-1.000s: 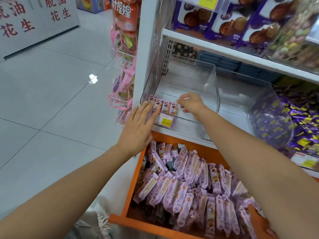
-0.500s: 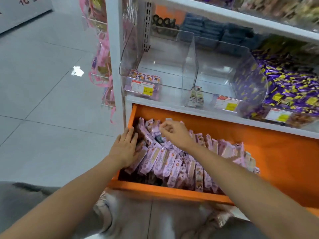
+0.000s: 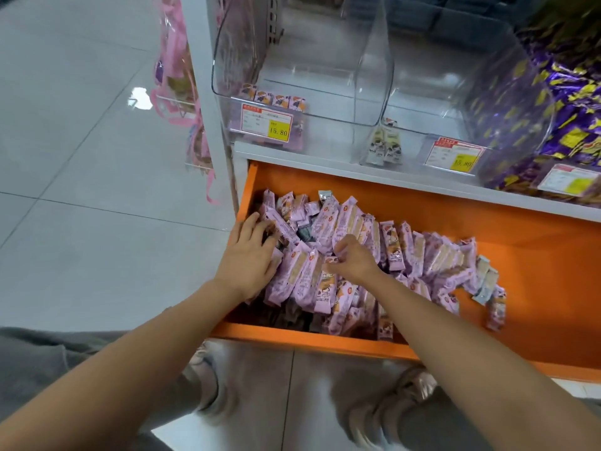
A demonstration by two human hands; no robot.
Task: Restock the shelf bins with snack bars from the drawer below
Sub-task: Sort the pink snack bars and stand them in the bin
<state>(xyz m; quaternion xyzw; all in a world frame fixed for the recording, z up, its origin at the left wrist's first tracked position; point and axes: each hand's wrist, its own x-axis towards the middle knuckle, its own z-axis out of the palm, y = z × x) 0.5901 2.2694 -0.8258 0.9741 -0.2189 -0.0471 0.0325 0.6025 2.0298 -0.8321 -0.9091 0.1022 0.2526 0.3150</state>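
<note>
- My left hand lies flat on the snack bars at the left end of the orange drawer. Its fingers are spread and nearly straight. It presses on the pile and grips nothing.
- My right hand is in the middle of the pile. Its fingers are curled and pinch at the pink wrappers. The hand hides what is under it, so I think it has one or two bars, but I cannot count them.
- The bars fill the left and middle of the drawer. Most stand on edge, side by side like books. Their long sides point away from me toward the back of the shelf, leaning a little to the right.
- The left bin is the clear one right above the drawer's left end. It has only a short row of bars at its front, behind the price tag.
- The next move turns on this: the bin is up and away from both hands, and both hands sit under it. The right hand is under its right half and has a grip on bars, so I judge it should go first.
- I would lift up, then go forward over the bin's front wall, keeping the bars pointing the same way.
- The next bin holds a few pale bars. Past it are purple sweets.
</note>
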